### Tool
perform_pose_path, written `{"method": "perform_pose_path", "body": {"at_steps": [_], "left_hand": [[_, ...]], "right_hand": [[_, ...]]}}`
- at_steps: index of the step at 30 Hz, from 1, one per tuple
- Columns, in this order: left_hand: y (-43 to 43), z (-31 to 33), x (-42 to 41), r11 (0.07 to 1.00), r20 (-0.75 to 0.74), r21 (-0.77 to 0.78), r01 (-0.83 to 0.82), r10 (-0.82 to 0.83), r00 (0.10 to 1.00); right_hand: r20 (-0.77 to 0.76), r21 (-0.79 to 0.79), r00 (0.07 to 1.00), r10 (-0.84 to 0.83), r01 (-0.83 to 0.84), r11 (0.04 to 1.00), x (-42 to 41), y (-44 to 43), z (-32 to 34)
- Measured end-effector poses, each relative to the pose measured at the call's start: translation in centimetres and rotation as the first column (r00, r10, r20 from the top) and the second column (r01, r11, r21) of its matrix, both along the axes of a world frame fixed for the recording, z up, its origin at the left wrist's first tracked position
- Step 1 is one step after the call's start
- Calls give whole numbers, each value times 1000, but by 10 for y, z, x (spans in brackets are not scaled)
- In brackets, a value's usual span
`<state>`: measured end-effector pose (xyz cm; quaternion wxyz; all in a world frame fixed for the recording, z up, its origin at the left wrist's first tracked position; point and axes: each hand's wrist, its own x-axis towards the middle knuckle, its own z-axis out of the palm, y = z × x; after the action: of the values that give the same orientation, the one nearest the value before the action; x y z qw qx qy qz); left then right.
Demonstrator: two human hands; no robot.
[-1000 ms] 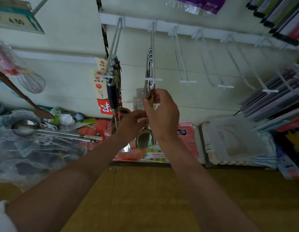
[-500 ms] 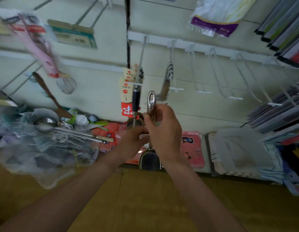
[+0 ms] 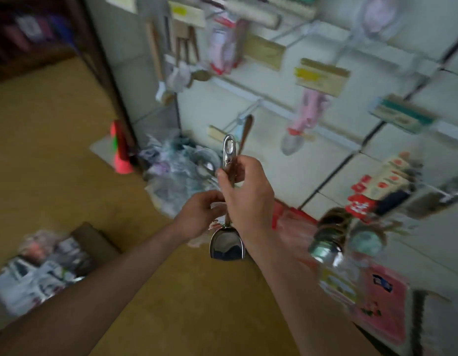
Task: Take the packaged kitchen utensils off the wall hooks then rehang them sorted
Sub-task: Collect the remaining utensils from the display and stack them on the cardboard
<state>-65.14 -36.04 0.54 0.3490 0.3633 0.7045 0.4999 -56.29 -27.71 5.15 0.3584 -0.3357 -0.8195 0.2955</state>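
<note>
Both forearms are entering from the near edge, over the yellow-brown floor [image 3: 68, 155].

Left hand [image 3: 199, 217]: fingers are curling round the lower stem of a metal scoop [image 3: 226, 245], with clear wrap [image 3: 214, 223] bunching at the fingertips.

Right hand [image 3: 245, 194]: just beyond and right of the left hand, and higher. Thumb and fingers are pinching the upper handle. The handle's loop end is sticking up above the fingers.

Scoop: hanging upright in mid-air between both hands, bowl down, off any hook, well apart from the wall [image 3: 287, 163].

Near left on the floor: a blurred heap of packs [image 3: 43, 260]; contents unreadable.

Farther, at the wall's foot behind the hands: a pile [image 3: 176, 170] of clear-bagged utensils is lying on the floor, with a metal ladle bowl showing in it.

Right side: red-labelled packs [image 3: 371, 191] are hanging on the wall, heavily motion-blurred.

Far: a pink utensil [image 3: 308, 111] is hanging higher up the wall under a price tag [image 3: 321, 77]. A wooden handle [image 3: 246, 131] is hanging from a hook [image 3: 248, 109] just behind the scoop's loop.
</note>
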Motion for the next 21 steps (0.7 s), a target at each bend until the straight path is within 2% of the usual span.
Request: {"method": "perform_pose_path", "body": {"at_steps": [5,13,21], "left_hand": [[-100,18,-85,984,28,20,-178,178,984],[-249,26,-204,936,37,14,-353,352,935],[-382,12,-285,867,47,-22,-497,498,866]], "right_hand": [[-22,99,988,155,-153,983,-100,-84,12],[31,131,937,348,-349,928,-239,-219,24],[18,196,876,482,-476,857,-344,-345,8]]}}
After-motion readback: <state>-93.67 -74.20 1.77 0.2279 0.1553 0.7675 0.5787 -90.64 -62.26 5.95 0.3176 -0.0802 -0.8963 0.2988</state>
